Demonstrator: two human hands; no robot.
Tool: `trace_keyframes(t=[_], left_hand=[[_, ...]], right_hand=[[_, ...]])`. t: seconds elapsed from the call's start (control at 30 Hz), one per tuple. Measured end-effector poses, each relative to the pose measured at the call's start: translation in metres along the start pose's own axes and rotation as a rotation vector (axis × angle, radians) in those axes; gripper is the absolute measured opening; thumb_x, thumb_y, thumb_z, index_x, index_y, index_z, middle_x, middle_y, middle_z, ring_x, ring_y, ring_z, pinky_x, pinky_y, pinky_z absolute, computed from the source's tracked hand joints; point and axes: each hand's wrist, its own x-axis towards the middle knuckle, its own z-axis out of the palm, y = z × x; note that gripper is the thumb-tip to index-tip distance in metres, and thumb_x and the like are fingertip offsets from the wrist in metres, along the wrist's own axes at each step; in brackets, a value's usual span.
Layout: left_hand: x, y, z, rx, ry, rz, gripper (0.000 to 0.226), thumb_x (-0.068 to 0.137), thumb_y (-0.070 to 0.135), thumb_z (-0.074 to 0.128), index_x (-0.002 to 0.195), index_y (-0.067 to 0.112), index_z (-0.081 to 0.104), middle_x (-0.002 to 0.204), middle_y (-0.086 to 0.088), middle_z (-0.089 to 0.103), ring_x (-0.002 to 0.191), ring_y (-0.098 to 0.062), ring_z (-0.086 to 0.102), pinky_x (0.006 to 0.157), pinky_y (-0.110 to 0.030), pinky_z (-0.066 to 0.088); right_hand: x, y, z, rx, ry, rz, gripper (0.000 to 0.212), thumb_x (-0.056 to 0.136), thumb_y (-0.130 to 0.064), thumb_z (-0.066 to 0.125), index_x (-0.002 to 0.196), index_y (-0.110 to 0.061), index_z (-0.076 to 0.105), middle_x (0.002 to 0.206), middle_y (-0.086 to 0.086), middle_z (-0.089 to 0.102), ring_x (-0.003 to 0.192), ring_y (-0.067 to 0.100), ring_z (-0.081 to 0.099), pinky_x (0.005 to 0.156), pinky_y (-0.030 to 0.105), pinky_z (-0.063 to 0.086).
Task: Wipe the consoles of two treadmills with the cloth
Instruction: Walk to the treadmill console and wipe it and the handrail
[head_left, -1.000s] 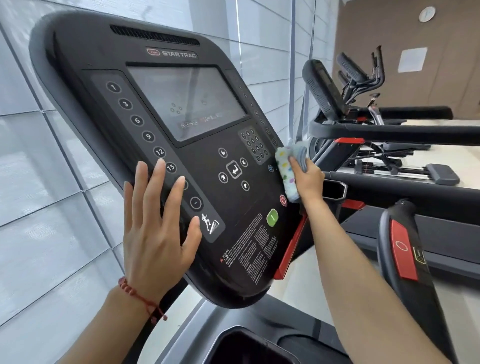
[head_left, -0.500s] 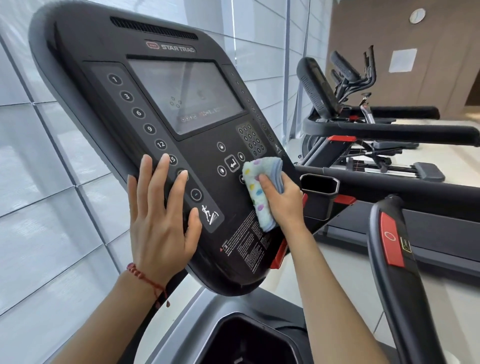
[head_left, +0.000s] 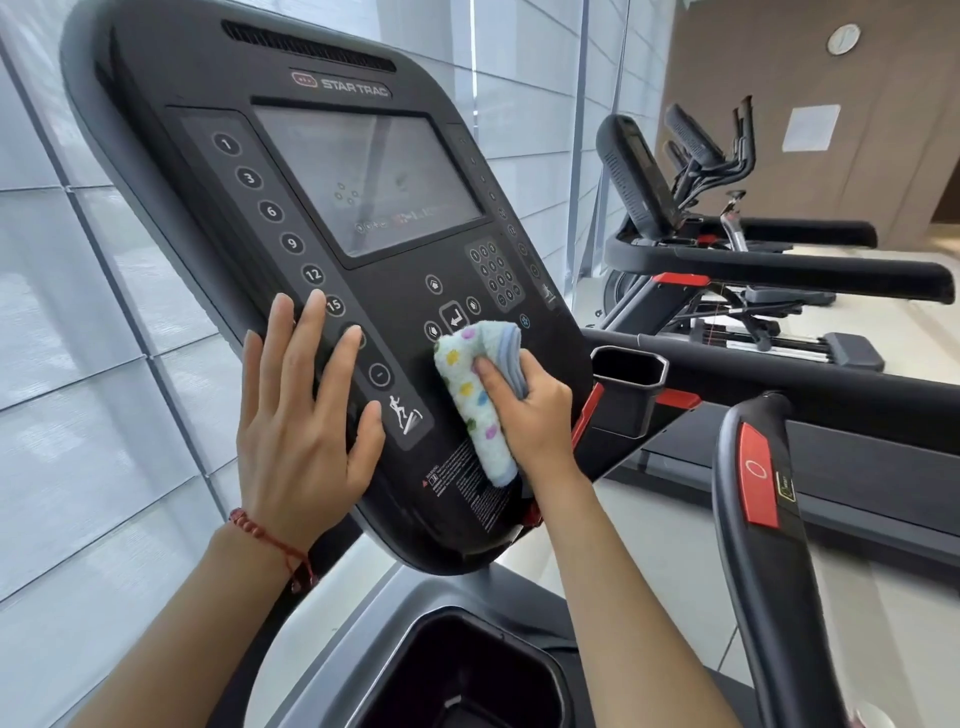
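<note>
A large black treadmill console (head_left: 322, 171) with a screen and button rows fills the left and middle of the head view. My right hand (head_left: 530, 415) grips a folded white cloth with coloured dots (head_left: 470, 395) and presses it on the console's lower middle, just below the arrow buttons. My left hand (head_left: 306, 421) lies flat with fingers spread on the console's lower left, over the numbered button strip. A second treadmill's console (head_left: 631, 176) stands further right, seen from the side.
A black handlebar with a red button (head_left: 758, 493) rises at the lower right. A cup holder (head_left: 483, 675) sits below the console, another (head_left: 628, 369) beside it. A window wall runs along the left. More gym machines (head_left: 711, 150) stand at the back right.
My right hand has swept the cloth from the console's right edge leftwards and down onto its lower middle. My left hand has stayed flat on the lower left.
</note>
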Motion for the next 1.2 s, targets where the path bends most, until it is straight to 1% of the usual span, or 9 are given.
trace_keyframes(t=[0.13,0.23,0.4,0.63,0.73,0.83,1.03,1.13,1.2], left_hand=[[0.001,0.001,-0.002,0.025,-0.011,-0.001,0.049,0.089,0.026,0.044,0.126,-0.005,0.053,0.143,-0.025,0.035,0.138,-0.038,0.019,0.115,-0.047,0.010],[0.001,0.002,-0.005,0.044,-0.026,0.011,0.050,0.087,0.027,0.047,0.124,-0.005,0.055,0.141,-0.024,0.038,0.137,-0.037,0.022,0.114,-0.048,0.012],[0.024,-0.013,-0.013,0.050,-0.003,0.000,0.048,0.088,0.029,0.048,0.122,-0.005,0.056,0.138,-0.024,0.041,0.136,-0.037,0.023,0.114,-0.048,0.014],[0.071,-0.036,-0.018,0.053,0.026,0.015,0.047,0.087,0.027,0.049,0.120,-0.006,0.055,0.136,-0.025,0.042,0.136,-0.037,0.023,0.115,-0.046,0.011],[0.083,-0.038,-0.017,0.063,0.006,0.043,0.046,0.084,0.026,0.049,0.118,-0.004,0.059,0.135,-0.023,0.045,0.135,-0.036,0.027,0.115,-0.048,0.010],[0.086,-0.037,-0.015,0.090,-0.005,0.058,0.043,0.083,0.026,0.049,0.114,0.000,0.064,0.132,-0.020,0.050,0.131,-0.035,0.035,0.113,-0.051,0.012],[0.085,-0.037,-0.016,0.094,-0.038,0.042,0.042,0.083,0.026,0.046,0.110,0.002,0.067,0.128,-0.019,0.054,0.127,-0.035,0.041,0.113,-0.050,0.012],[0.085,-0.036,-0.016,0.090,-0.052,0.037,0.042,0.084,0.027,0.045,0.107,0.001,0.068,0.126,-0.019,0.056,0.125,-0.036,0.041,0.113,-0.050,0.012],[0.085,-0.036,-0.016,0.089,-0.060,0.035,0.042,0.084,0.027,0.044,0.106,0.001,0.069,0.124,-0.019,0.057,0.124,-0.035,0.042,0.113,-0.050,0.012]], right_hand=[[0.031,0.028,-0.017,-0.066,0.118,0.136,0.025,0.087,-0.035,0.061,0.076,-0.012,0.060,0.064,-0.006,0.058,0.062,0.004,0.052,0.057,0.009,0.038],[0.055,0.048,-0.026,-0.123,0.206,0.228,0.028,0.088,-0.040,0.058,0.083,-0.013,0.063,0.072,-0.001,0.060,0.074,0.017,0.054,0.067,0.023,0.038],[0.091,0.067,-0.030,-0.160,0.283,0.329,0.039,0.088,-0.043,0.056,0.097,-0.007,0.067,0.096,0.017,0.069,0.096,0.033,0.059,0.080,0.032,0.041],[0.135,0.076,-0.036,-0.168,0.348,0.412,0.045,0.088,-0.045,0.055,0.098,-0.003,0.066,0.102,0.022,0.067,0.100,0.038,0.059,0.087,0.038,0.045],[0.153,0.077,-0.036,-0.178,0.326,0.391,0.040,0.088,-0.044,0.055,0.089,-0.005,0.065,0.094,0.019,0.067,0.096,0.037,0.059,0.080,0.035,0.043],[0.169,0.069,-0.031,-0.203,0.288,0.340,0.037,0.089,-0.043,0.054,0.091,-0.008,0.065,0.092,0.014,0.065,0.088,0.028,0.054,0.076,0.029,0.036],[0.203,0.045,-0.006,-0.162,0.204,0.201,0.029,0.090,-0.037,0.056,0.076,-0.012,0.054,0.064,-0.005,0.050,0.075,0.020,0.050,0.063,0.022,0.029],[0.220,0.028,0.007,-0.138,0.177,0.153,0.030,0.090,-0.036,0.056,0.080,-0.008,0.058,0.065,-0.003,0.050,0.068,0.016,0.048,0.060,0.023,0.029],[0.233,0.018,0.015,-0.134,0.161,0.121,0.030,0.089,-0.036,0.056,0.079,-0.009,0.057,0.070,0.001,0.053,0.072,0.019,0.049,0.063,0.024,0.031]])
